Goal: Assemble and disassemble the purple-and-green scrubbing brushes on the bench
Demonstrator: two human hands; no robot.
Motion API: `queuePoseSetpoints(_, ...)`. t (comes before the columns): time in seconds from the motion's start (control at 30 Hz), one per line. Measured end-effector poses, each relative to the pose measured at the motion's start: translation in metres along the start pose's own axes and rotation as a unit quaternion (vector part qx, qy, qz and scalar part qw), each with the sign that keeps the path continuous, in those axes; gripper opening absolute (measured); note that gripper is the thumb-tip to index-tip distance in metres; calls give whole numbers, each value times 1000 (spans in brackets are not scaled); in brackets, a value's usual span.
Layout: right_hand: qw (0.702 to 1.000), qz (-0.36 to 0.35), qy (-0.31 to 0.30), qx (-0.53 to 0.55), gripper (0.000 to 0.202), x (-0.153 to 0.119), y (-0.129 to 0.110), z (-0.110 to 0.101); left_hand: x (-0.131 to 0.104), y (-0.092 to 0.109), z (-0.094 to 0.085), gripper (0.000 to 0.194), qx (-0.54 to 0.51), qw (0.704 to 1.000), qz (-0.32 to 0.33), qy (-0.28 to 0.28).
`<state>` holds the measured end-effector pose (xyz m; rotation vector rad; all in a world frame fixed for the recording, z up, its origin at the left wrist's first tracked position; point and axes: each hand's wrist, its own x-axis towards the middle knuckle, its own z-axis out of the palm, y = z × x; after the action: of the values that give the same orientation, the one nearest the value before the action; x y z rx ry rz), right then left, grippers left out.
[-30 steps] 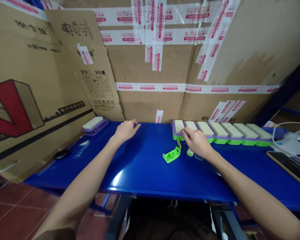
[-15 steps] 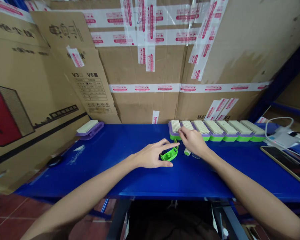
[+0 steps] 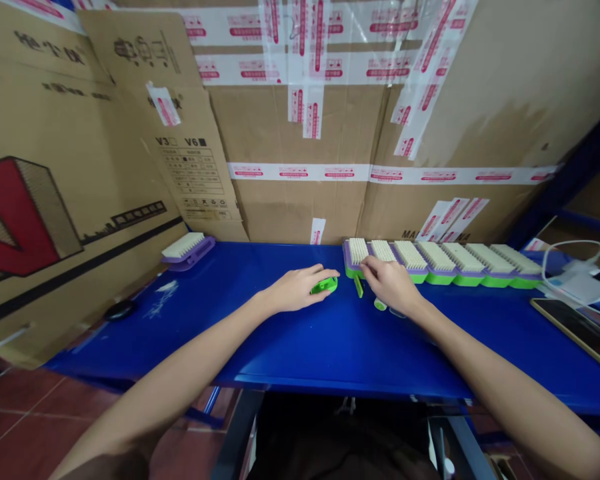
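The left hand (image 3: 295, 291) grips a bright green plastic piece (image 3: 324, 286) over the shiny blue table (image 3: 290, 350). The right hand (image 3: 393, 285) bunches its fingertips; from here I can't tell whether around anything. Just beyond sits a row of purple-and-green, cream-bristled brushes (image 3: 437, 259).

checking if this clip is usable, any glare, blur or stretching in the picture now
Head view: faint sheen along the blue table's front edge; head view: small print on the cardboard panel is too soft to read; head view: the left forearm looks stretched, probably by a wide lens.
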<state>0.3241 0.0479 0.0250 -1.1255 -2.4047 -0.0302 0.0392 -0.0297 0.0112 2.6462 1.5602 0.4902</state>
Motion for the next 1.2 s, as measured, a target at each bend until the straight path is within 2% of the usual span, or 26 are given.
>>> queuePoseSetpoints(0.27,1000,2,-5,13,32,1,4,3,-4,-56,-13,55,72,992,-102,-9)
queuePoseSetpoints(0.33,1000,-3,-4,16,32,0,6,4,-5,-66,-17,57,78,985,-153,-11)
queuePoseSetpoints(0.43,1000,-10,-6,20,33,-1,6,4,-9,-78,-23,50,93,971,-221,-5)
queuePoseSetpoints(0.6,1000,-15,-3,20,32,-1,4,3,-19,-98,-34,35,130,951,-281,6)
queuePoseSetpoints(0.83,1000,-23,-10,18,34,-1,2,1,-27,-123,-36,30,159,930,-331,4)
queuePoseSetpoints(1.2,999,-25,-20,15,35,-1,1,-1,-40,-153,-37,46,173,902,-396,11)
